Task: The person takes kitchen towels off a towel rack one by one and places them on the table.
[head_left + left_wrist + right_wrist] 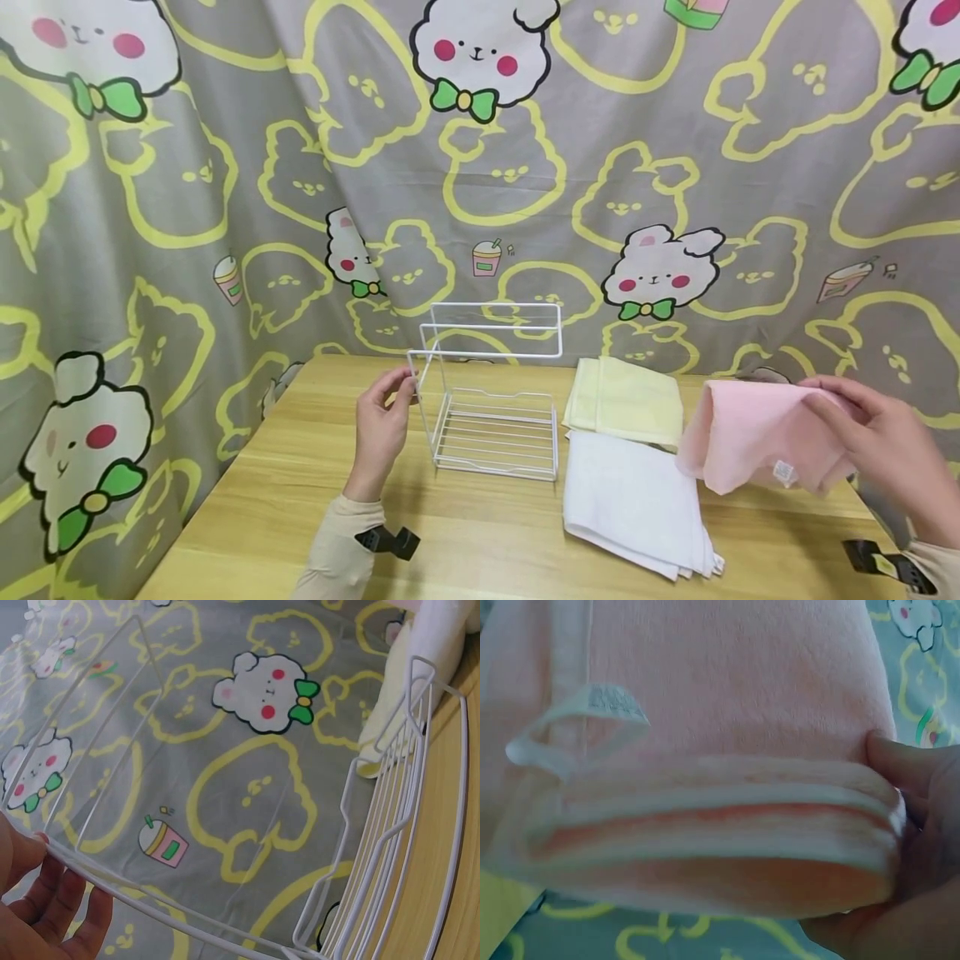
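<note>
A white wire rack [497,435] stands upright on the table, with a slatted base and bars at the top. My left hand [384,429] holds its left side by a wire; in the left wrist view, the thumb and curled fingers [67,896] pinch that wire. Over at the right, my right hand [888,442] grips a folded pink towel [753,421] by its right side, raised above the table. A white tag [619,709] loops from the towel's edge. A folded yellow towel [626,400] and a folded white towel [633,500] lie between the rack and the pink towel.
The wooden table [480,533] carries the rack and towels. A grey patterned curtain [510,183] hangs close behind the table's back edge and along its left side. Black straps [386,542] sit on both wrists.
</note>
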`<state>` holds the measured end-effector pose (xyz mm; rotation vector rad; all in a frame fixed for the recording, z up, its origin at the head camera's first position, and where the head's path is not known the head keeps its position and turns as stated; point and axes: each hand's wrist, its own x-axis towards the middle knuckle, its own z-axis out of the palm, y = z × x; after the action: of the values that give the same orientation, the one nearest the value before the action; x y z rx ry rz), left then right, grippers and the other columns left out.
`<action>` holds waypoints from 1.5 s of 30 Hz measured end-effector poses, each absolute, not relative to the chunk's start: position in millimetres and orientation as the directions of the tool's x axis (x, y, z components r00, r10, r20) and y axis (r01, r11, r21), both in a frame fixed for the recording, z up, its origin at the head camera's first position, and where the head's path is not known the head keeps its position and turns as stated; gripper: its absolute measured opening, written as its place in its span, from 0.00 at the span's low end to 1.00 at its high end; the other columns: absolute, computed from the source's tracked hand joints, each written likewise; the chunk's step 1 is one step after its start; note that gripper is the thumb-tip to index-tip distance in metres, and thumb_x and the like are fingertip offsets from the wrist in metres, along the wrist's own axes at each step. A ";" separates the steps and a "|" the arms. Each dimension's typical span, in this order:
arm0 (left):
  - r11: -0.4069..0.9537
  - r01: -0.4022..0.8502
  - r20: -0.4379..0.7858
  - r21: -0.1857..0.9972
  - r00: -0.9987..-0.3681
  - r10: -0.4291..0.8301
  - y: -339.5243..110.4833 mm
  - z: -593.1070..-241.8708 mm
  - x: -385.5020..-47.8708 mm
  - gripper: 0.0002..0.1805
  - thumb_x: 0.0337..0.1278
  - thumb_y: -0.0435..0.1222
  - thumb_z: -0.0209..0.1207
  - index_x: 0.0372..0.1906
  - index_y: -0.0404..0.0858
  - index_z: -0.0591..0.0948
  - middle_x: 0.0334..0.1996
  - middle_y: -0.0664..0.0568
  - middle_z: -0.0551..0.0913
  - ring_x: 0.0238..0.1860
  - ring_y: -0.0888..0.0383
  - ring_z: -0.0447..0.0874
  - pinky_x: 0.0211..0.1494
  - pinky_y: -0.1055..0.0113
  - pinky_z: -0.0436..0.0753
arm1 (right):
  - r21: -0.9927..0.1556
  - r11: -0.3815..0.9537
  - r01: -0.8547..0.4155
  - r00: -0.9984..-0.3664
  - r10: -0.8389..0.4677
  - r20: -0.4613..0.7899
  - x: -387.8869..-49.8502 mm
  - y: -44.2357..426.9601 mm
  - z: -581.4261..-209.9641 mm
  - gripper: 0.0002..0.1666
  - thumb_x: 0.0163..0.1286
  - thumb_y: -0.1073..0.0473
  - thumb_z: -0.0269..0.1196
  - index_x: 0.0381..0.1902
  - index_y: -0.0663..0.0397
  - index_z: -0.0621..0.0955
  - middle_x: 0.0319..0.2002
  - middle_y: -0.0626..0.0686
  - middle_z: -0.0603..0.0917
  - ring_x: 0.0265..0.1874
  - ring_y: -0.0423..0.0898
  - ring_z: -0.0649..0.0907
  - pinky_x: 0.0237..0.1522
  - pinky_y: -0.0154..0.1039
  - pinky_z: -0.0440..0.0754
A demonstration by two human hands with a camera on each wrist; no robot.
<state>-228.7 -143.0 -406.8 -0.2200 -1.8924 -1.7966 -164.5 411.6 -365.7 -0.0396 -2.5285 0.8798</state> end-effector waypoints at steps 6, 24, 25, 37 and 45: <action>0.116 0.456 0.471 0.882 -0.854 -0.221 -143.4 -409.2 -228.2 0.09 0.69 0.26 0.60 0.49 0.24 0.84 0.44 0.32 0.84 0.41 0.59 0.84 0.44 0.73 0.89 | -0.700 0.667 -0.257 -0.870 0.155 0.467 -149.3 430.7 -381.7 0.11 0.74 0.65 0.64 0.47 0.43 0.86 0.41 0.12 0.76 0.38 0.11 0.74 0.29 0.12 0.73; 0.111 0.451 0.464 0.886 -0.855 -0.233 -144.3 -408.4 -230.2 0.11 0.69 0.26 0.60 0.49 0.21 0.83 0.45 0.32 0.83 0.39 0.63 0.82 0.43 0.74 0.88 | -0.525 0.850 -0.050 -0.929 0.153 0.337 -158.9 448.3 -406.3 0.21 0.75 0.46 0.64 0.56 0.53 0.83 0.47 0.40 0.89 0.46 0.28 0.79 0.40 0.24 0.71; 0.110 0.451 0.464 0.886 -0.855 -0.233 -144.2 -408.5 -230.3 0.11 0.69 0.26 0.60 0.49 0.21 0.83 0.45 0.32 0.83 0.39 0.62 0.82 0.44 0.74 0.89 | -0.503 0.864 -0.038 -0.934 0.149 0.325 -162.9 448.3 -407.6 0.23 0.76 0.45 0.63 0.57 0.56 0.82 0.52 0.53 0.89 0.50 0.39 0.82 0.45 0.31 0.74; 0.114 0.457 0.471 0.882 -0.848 -0.241 -146.3 -408.3 -229.4 0.09 0.68 0.25 0.60 0.48 0.24 0.84 0.44 0.31 0.83 0.39 0.62 0.82 0.43 0.74 0.89 | -0.491 0.869 -0.054 -0.984 0.036 0.172 -218.1 454.1 -425.6 0.30 0.80 0.46 0.56 0.61 0.69 0.77 0.59 0.81 0.75 0.53 0.81 0.73 0.46 0.71 0.75; 0.106 0.457 0.469 0.883 -0.849 -0.246 -149.3 -408.9 -229.1 0.09 0.69 0.25 0.60 0.48 0.23 0.84 0.45 0.32 0.83 0.38 0.63 0.82 0.43 0.73 0.89 | -0.518 0.852 -0.078 -0.994 -0.028 0.104 -249.8 454.7 -443.7 0.27 0.81 0.49 0.56 0.59 0.70 0.79 0.59 0.79 0.76 0.56 0.80 0.73 0.50 0.70 0.75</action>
<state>-229.1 -149.3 -408.9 -0.2054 -1.8787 -1.7947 -249.8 454.7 -443.7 0.0839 -2.9336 0.8264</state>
